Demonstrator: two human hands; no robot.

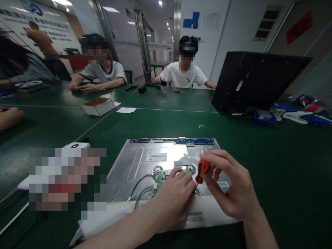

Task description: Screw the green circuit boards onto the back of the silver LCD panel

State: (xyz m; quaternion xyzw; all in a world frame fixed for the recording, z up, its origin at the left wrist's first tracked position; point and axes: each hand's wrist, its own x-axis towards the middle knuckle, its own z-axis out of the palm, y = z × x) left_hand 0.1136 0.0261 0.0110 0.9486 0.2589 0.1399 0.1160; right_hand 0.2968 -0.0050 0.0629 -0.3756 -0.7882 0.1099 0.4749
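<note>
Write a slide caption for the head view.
Orange-black screwdriver in the grip of the right hand; left hand partly covering a green circuit board.

Right hand [234, 188] in a pinch grip, thumb [216, 193] on the lower side and fingers [221, 159] arched over the top; right forearm [259, 230] runs down and rightward, below the grip. Left hand [176, 192] sits just left of the grip and slightly lower, back upward, fingers bent, tips partly hidden. Left forearm [129, 226], bare like the right, slants away down-left of the grip.
</note>
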